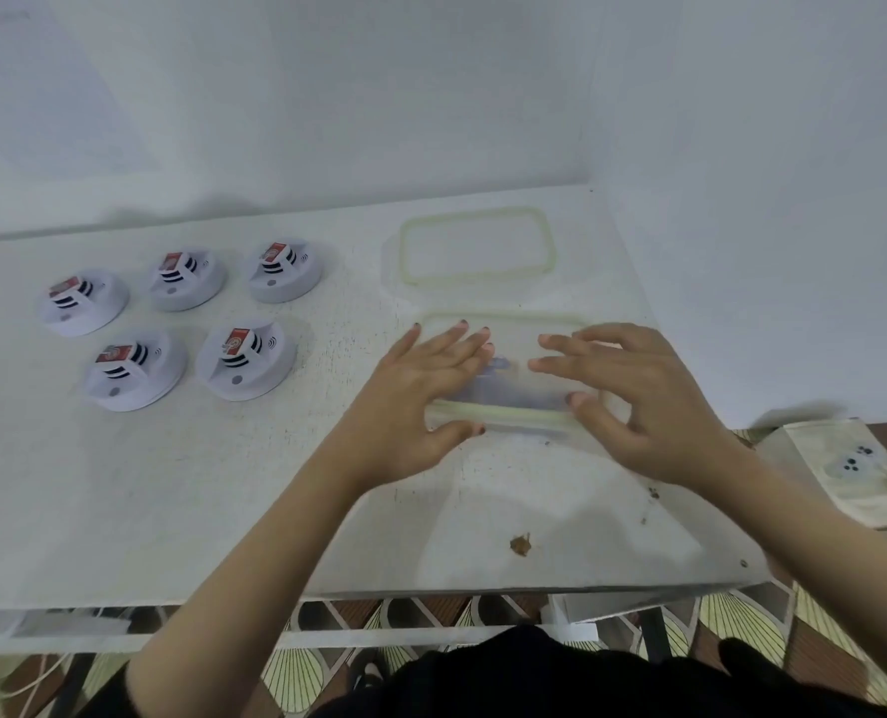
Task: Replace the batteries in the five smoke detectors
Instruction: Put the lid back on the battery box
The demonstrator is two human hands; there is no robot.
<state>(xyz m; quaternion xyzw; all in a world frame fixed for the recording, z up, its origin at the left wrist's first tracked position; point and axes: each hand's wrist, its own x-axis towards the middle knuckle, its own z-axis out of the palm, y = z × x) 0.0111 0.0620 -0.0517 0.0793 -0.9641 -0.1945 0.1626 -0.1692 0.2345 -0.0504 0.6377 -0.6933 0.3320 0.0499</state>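
Observation:
Several white round smoke detectors (247,360) sit in two rows on the left of the white table (172,510), each with a red-labelled battery (236,340) on top. At centre right stands a clear plastic container (509,396) with a pale green seal; something bluish inside it is blurred. My left hand (420,396) lies over its left end and my right hand (633,396) over its right end. On both, the fingers are spread on top and the thumb is hooked at the near rim.
A second clear rectangular lid or box with a pale green rim (477,246) lies behind the container, near the back wall. A cloth bag (861,469) lies off the table's right edge. A brown stain (520,545) marks the table front.

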